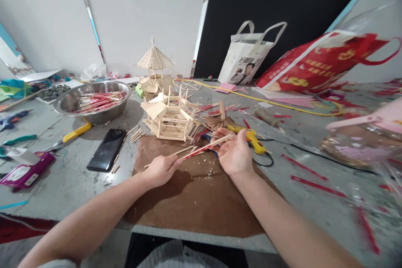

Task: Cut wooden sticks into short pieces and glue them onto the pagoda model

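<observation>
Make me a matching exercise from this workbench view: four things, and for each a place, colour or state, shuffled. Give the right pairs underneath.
Things
1. Smartphone
2. Metal bowl
3. Glue gun
4. Red-marked stick

Descriptions
A. Yellow, lying just beyond the right hand
B. Reaches from the left hand to the fingers of the other hand
C. Black, lying flat to the left of the brown sheet
D. Silver, with a bundle of red and pale sticks inside

Right pairs: 1-C, 2-D, 3-A, 4-B
</observation>
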Demonstrator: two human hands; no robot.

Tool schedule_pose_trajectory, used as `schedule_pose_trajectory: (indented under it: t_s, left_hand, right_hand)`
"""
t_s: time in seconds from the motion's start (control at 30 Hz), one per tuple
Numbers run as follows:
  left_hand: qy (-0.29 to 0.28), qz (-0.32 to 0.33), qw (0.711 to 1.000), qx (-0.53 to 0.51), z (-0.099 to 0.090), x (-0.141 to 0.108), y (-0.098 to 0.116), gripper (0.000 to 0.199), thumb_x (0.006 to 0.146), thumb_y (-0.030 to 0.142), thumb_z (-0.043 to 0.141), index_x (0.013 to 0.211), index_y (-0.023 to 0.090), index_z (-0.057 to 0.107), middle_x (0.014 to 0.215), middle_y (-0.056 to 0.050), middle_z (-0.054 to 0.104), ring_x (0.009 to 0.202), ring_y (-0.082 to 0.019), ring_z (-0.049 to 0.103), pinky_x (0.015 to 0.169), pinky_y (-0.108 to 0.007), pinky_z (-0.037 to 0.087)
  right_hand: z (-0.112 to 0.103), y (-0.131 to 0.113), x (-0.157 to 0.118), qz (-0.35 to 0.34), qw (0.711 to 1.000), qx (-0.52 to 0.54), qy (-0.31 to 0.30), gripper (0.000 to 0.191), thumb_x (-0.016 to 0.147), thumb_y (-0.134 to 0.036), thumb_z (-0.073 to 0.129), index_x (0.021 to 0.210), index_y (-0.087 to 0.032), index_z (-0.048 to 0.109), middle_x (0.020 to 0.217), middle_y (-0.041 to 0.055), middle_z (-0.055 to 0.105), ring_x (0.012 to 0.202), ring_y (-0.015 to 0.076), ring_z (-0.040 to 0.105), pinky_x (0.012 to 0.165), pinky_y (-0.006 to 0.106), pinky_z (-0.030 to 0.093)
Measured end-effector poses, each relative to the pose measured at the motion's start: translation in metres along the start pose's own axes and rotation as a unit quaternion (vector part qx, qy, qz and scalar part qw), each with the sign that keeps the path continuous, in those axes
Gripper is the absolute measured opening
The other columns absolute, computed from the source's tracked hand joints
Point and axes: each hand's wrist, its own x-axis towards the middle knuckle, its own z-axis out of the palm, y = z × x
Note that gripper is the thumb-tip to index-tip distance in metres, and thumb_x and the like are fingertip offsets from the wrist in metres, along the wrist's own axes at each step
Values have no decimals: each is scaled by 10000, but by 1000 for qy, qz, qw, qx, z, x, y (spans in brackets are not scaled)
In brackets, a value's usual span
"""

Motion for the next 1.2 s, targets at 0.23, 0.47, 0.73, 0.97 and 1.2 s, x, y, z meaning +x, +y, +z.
schedule_pose_trajectory:
  t_s: [0.23,0.47,0.73,0.97,1.2]
  left_hand:
    - [5,7,1000,-30,5,1,-1,405,864,444,215,731,173,486,610,4,511,560,-102,474,534,-205,318]
    - [10,20,999,-45,7,-1,0,398,866,421,233,770,160,518,627,-3,530,568,-105,488,545,-207,343]
    - [4,22,997,-68,5,0,2,407,867,424,240,804,148,532,658,-8,546,592,-101,495,569,-205,361]
    - [2,17,996,-87,3,0,0,454,860,461,221,844,145,548,636,6,514,582,-95,467,575,-208,359]
    - [8,19,997,-77,1,-1,-4,446,862,445,226,840,149,560,676,-12,545,624,-106,488,611,-214,368]
  right_hand:
    - [10,12,-12,47,998,-22,-25,252,596,-415,685,690,-185,639,702,14,678,635,140,623,550,246,505]
    - [19,28,-30,96,988,-42,-116,227,685,-408,615,773,-204,661,807,31,683,753,164,622,644,294,498]
    - [17,27,-31,103,976,-101,-160,286,718,-434,568,852,-198,657,954,59,654,821,170,602,648,287,490]
    - [12,4,-13,22,992,-83,-88,325,684,-466,571,802,-179,665,875,45,661,721,140,602,610,254,477]
    - [-27,-44,21,-123,991,-18,52,272,695,-484,508,655,-219,555,634,-3,622,604,148,590,586,328,478]
